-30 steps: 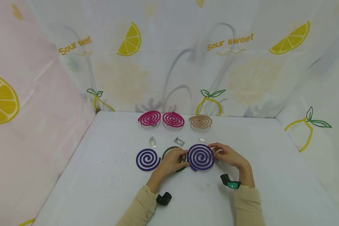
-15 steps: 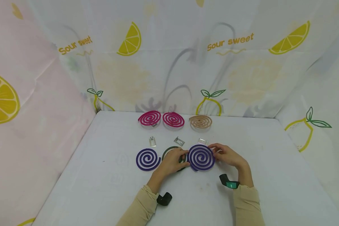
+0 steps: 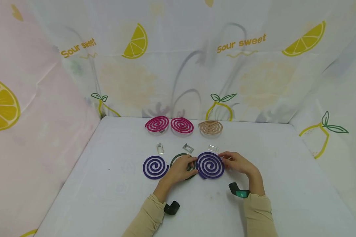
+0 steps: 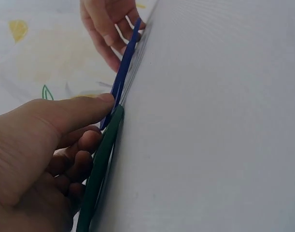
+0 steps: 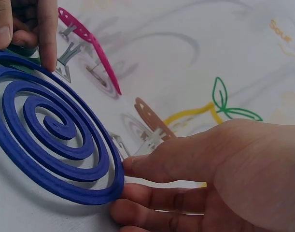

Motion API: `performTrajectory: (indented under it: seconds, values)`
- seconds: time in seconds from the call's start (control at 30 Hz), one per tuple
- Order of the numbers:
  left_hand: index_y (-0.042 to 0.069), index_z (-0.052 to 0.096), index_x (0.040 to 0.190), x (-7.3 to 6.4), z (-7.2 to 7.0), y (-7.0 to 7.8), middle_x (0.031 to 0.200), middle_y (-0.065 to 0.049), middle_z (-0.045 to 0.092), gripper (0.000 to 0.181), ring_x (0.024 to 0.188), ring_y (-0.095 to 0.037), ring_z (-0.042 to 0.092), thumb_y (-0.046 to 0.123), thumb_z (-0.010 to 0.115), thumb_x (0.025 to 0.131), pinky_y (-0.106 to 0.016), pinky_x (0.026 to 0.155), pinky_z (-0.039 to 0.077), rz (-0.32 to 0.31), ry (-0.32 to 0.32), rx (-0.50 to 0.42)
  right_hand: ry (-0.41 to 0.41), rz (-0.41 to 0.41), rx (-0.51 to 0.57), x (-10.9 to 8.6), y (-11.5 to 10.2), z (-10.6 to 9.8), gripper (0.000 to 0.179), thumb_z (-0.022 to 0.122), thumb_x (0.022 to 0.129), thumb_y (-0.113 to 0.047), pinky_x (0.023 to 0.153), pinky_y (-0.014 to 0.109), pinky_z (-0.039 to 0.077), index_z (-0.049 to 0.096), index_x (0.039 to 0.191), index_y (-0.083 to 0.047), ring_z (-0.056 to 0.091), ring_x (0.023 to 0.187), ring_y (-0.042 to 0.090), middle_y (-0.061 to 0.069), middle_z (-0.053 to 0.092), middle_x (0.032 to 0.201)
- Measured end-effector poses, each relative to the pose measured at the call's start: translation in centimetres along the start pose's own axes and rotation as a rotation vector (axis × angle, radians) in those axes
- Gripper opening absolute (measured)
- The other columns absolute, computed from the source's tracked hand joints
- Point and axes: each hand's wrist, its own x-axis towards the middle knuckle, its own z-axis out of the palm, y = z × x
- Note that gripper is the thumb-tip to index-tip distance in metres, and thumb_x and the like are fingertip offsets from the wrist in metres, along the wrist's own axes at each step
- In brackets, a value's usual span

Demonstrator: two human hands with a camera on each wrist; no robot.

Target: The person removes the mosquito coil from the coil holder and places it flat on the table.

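A dark blue mosquito coil [image 3: 210, 165] is held close over the table between both hands. My left hand [image 3: 181, 169] has its thumb and fingers at the coil's left edge, above a green mosquito coil [image 4: 96, 179] that it partly hides. On the opposite side, my right hand [image 3: 238, 163] pinches the right edge between thumb and fingers [image 5: 152, 195]. Another dark blue mosquito coil [image 3: 155, 167] lies flat to the left of the green one.
Small metal coil stands, one at left [image 3: 160, 148], one in the middle [image 3: 188, 148] and one at right [image 3: 213, 148], lie behind the front coils. Farther back are two pink coils [image 3: 157, 123] and a tan coil [image 3: 210, 127], raised over the table. Printed cloth walls [image 3: 178, 75] enclose the table.
The right hand and forearm have shifted slightly left, and the held blue coil has moved a little left with them. The left hand stays nearly in place.
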Motion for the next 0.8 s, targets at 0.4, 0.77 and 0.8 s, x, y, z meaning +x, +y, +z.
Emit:
performTrajectory:
  seconds: [0.4,0.77,0.8]
  values:
    - [0.003,0.062,0.122,-0.03,-0.12,-0.05,0.081,-0.001,0.055,0.046,0.068,-0.005,0.040,0.024,0.072,0.083,-0.018,0.062,0.036,-0.009,-0.022,-0.027,0.004,0.026,-0.040,0.12,-0.10,0.25,0.033,0.048,0.096,-0.012,0.069,0.028,0.049,0.054,0.125,0.004,0.057,0.079,0.016,0.015,0.063,0.099]
    - [0.006,0.063,0.120,0.18,0.25,0.45,0.078,0.003,0.054,0.049,0.066,-0.005,0.041,0.032,0.074,0.080,-0.020,0.063,0.036,-0.032,0.017,0.064,-0.002,0.028,-0.025,0.02,-0.06,0.03,0.034,0.049,0.094,-0.011,0.066,0.028,0.049,0.054,0.125,0.003,0.056,0.079,0.018,0.015,0.059,0.100]
    - [0.007,0.064,0.120,0.26,0.35,0.48,0.078,0.004,0.054,0.049,0.066,-0.005,0.041,0.033,0.074,0.080,-0.020,0.063,0.036,-0.035,0.024,0.083,0.001,0.034,-0.029,0.03,-0.02,-0.03,0.034,0.049,0.094,-0.011,0.066,0.028,0.049,0.054,0.125,0.002,0.055,0.079,0.018,0.015,0.059,0.099]
